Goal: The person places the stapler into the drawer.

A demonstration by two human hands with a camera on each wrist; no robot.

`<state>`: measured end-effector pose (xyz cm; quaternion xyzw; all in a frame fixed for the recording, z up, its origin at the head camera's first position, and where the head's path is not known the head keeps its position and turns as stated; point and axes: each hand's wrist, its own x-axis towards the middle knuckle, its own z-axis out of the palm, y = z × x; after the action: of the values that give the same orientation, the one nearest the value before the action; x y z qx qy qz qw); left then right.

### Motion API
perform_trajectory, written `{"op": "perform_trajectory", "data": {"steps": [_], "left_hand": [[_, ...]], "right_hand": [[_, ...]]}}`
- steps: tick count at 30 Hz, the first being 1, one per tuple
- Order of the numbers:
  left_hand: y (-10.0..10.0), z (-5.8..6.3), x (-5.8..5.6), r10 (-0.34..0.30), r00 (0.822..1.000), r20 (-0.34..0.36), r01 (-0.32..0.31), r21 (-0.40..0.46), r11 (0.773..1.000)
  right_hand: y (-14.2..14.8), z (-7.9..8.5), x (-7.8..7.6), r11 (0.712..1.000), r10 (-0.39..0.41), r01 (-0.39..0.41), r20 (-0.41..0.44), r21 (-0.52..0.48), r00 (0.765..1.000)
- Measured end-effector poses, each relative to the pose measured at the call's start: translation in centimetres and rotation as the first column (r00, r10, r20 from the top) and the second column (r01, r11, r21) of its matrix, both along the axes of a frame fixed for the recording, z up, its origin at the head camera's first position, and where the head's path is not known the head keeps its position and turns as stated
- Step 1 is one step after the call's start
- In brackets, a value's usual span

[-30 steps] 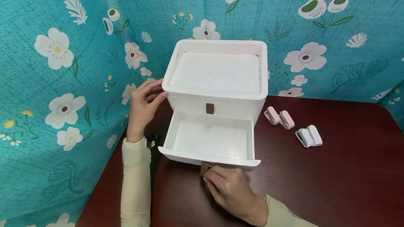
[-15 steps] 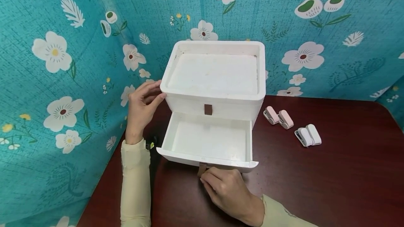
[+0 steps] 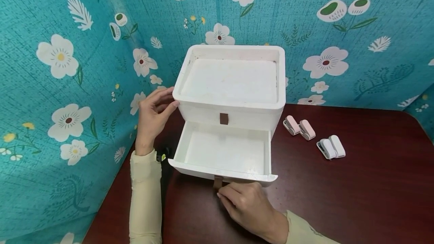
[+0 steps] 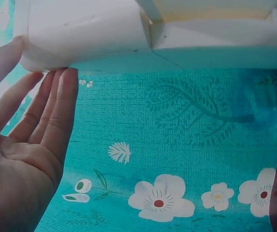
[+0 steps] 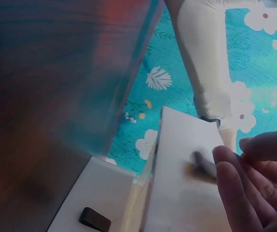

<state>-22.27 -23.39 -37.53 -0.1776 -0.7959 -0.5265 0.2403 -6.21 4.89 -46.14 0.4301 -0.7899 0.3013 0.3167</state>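
Note:
A white two-drawer box with an open tray top stands against the curtain. Its lower drawer is pulled out, and nothing lies inside. With its fingertips my right hand pinches the end of the brown pull tab on that drawer's front. The right wrist view shows the same tab, blurred, running to the fingertips. My left hand touches the box's left front corner, thumb at the front and fingers along the side. In the left wrist view those fingers are nearly straight against the white wall.
The upper drawer's brown tab lies flat on its shut front. Right of the box, two pink clips and two white clips lie on the dark red table. A blue-green flowered curtain closes off the back and left.
The head view has shifted slightly. The lower drawer stays pulled out about as far, with both hands at the same places. The right fingers and the tab have moved only a little.

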Motion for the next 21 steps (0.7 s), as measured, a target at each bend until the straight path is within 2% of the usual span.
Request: {"op": "perform_trajectory", "data": {"steps": [6,14,18,21], "left_hand": [[0.0,0.0,0.0,-0.027,0.999,0.036,0.025,0.057,0.998],[0.2,0.0,0.0,-0.044,0.998,0.044,0.04,0.084,0.996],[0.4,0.1,0.0,-0.036,0.999,0.031,0.033,0.083,0.996],[0.4,0.2,0.1,-0.032,0.999,0.021,0.03,0.089,0.996]], "right_hand": [[0.6,1.2,-0.2,0.998,0.039,-0.037,0.018,-0.058,0.999],[2.2,3.3,-1.3,0.973,0.08,-0.074,0.016,-0.218,0.997],[3.7,4.7,-2.3,0.958,0.033,-0.033,-0.006,-0.286,0.999],[5.3,5.6,-3.3,0.953,-0.058,0.057,0.006,-0.299,0.998]]}}
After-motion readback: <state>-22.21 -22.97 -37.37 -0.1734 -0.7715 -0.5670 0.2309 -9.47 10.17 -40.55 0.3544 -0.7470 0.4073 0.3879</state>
